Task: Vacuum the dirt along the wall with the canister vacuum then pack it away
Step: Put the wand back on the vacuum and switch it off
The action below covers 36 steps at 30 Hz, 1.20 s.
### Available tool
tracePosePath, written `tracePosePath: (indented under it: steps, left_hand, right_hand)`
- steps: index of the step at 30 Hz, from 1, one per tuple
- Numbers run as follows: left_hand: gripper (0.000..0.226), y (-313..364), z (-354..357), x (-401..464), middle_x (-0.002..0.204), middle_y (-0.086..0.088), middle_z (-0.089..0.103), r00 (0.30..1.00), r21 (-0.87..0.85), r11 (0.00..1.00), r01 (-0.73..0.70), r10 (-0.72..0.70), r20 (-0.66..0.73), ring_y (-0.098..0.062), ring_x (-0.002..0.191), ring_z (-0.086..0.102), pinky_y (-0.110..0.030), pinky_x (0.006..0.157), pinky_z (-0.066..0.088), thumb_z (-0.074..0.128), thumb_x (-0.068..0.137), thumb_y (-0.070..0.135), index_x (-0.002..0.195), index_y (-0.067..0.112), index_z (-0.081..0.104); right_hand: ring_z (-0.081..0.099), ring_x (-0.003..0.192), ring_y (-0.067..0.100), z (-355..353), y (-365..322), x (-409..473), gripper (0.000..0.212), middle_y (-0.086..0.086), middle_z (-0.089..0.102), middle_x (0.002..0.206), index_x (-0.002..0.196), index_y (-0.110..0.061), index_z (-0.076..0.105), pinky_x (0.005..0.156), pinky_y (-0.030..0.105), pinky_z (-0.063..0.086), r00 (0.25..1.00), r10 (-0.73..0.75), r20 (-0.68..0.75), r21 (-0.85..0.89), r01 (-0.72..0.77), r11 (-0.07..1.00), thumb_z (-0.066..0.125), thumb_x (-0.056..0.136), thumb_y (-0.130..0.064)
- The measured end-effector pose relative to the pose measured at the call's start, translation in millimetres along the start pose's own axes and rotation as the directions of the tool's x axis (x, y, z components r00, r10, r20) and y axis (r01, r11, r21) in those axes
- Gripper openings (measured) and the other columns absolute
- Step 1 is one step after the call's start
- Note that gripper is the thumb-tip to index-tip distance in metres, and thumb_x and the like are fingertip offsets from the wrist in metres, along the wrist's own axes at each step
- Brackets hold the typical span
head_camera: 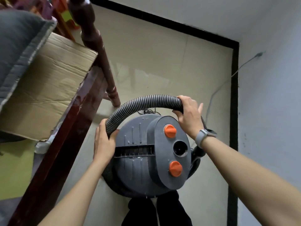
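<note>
Both my hands grip the ribbed hose point(143, 101) arched over the canister vacuum point(151, 152) on the floor: left hand point(103, 142), right hand point(189, 118). Springy, the hose could uncoil if I loosen either.

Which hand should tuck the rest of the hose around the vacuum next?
Probably the right hand. It grips the hose near the free part of the loop, above the canister vacuum, so it can steer that part down. The left hand holds the hose against the canister's side, keeping it steady.
</note>
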<state>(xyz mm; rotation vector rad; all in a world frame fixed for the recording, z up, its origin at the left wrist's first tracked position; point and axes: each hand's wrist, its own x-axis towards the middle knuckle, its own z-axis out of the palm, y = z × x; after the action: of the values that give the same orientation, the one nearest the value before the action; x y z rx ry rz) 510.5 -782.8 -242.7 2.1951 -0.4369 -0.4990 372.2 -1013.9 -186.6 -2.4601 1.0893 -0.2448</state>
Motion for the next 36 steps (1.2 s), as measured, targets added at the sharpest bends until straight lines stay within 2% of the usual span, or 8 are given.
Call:
tracePosePath:
  steps: [8,15,19,22,25,28,32,36]
  left_hand:
    - [0.043,-30.9,20.5,53.3,0.113,-0.004,0.056,0.987,-0.012,0.987,0.16,-0.16,-0.03,-0.024,0.107,0.051,-0.024,0.081,0.032,0.06,0.09,0.025,0.13,0.019,0.046]
    - [0.036,-48.8,24.7,79.4,0.102,-0.001,0.06,0.964,-0.143,0.959,0.246,-0.228,0.134,-0.02,0.097,0.057,-0.03,0.083,0.045,0.065,0.088,0.02,0.122,0.015,0.055]
    - [0.044,-55.8,23.9,86.3,0.125,-0.015,0.058,0.914,-0.195,0.911,0.364,-0.308,0.265,-0.024,0.107,0.058,-0.031,0.089,0.05,0.055,0.093,0.005,0.136,0.007,0.045]
    - [0.046,-61.9,15.9,81.0,0.117,-0.017,0.059,0.863,-0.434,0.751,0.499,-0.384,0.328,-0.017,0.092,0.061,-0.016,0.066,0.052,0.043,0.094,-0.008,0.139,0.003,0.038]
    - [0.048,-67.4,13.9,71.2,0.117,-0.016,0.054,0.859,-0.585,0.637,0.502,-0.443,0.255,-0.024,0.108,0.056,-0.026,0.082,0.048,0.032,0.093,-0.015,0.138,0.003,0.039]
    - [0.042,-66.5,13.1,61.0,0.112,-0.011,0.053,0.853,-0.698,0.571,0.433,-0.511,0.111,-0.018,0.105,0.052,-0.024,0.082,0.047,0.033,0.094,-0.012,0.131,0.003,0.046]
    - [0.029,-78.3,12.9,18.6,0.126,-0.007,0.054,0.863,-0.373,0.817,0.439,-0.5,-0.079,-0.015,0.115,0.051,-0.027,0.099,0.04,0.048,0.095,0.009,0.124,0.009,0.055]
    - [0.043,-92.0,13.9,-42.9,0.136,-0.003,0.04,0.86,-0.212,0.838,0.502,-0.511,0.019,-0.016,0.129,0.039,-0.021,0.105,0.028,0.054,0.094,0.025,0.135,0.014,0.048]
  right_hand:
    - [0.04,0.123,0.033,62.8,-12.1,72.5,0.037,0.009,0.047,0.128,0.124,-0.014,0.044,0.107,0.068,0.01,0.965,0.116,0.235,-0.197,-0.07,0.978,0.054,0.089,-0.021]
    - [0.023,0.137,0.029,101.8,-38.6,75.3,0.068,0.01,0.027,0.147,0.146,-0.024,0.022,0.11,0.063,0.009,0.929,-0.067,0.364,-0.339,0.199,0.92,0.054,0.086,-0.032]
    - [0.009,0.145,0.019,135.5,-76.8,43.6,0.07,-0.001,0.011,0.158,0.15,-0.03,0.014,0.112,0.058,0.006,0.707,-0.388,0.591,-0.117,0.551,0.826,0.047,0.091,-0.012]
    - [0.0,0.146,0.021,156.9,-94.4,29.3,0.069,-0.005,0.006,0.159,0.15,-0.035,0.011,0.112,0.061,0.003,0.545,-0.369,0.753,-0.059,0.614,0.787,0.04,0.093,-0.008]
    - [-0.001,0.146,0.022,173.7,-108.9,28.9,0.063,-0.006,0.013,0.158,0.148,-0.038,0.018,0.108,0.067,-0.003,0.453,-0.312,0.835,-0.011,0.581,0.814,0.041,0.094,-0.017]
    - [0.015,0.141,0.021,188.2,-119.9,33.4,0.058,-0.003,0.031,0.147,0.144,-0.042,0.028,0.103,0.073,0.0,0.39,-0.322,0.863,-0.048,0.696,0.716,0.051,0.091,-0.045]
    - [0.03,0.128,0.026,198.0,-127.2,44.1,0.051,0.001,0.038,0.132,0.133,-0.041,0.044,0.099,0.076,0.008,0.387,-0.282,0.878,-0.091,0.713,0.695,0.056,0.086,-0.054]
    - [0.033,0.124,0.027,196.9,-122.8,51.5,0.047,0.002,0.038,0.13,0.133,-0.036,0.045,0.098,0.074,0.015,0.397,-0.289,0.871,-0.116,0.738,0.665,0.053,0.089,-0.05]
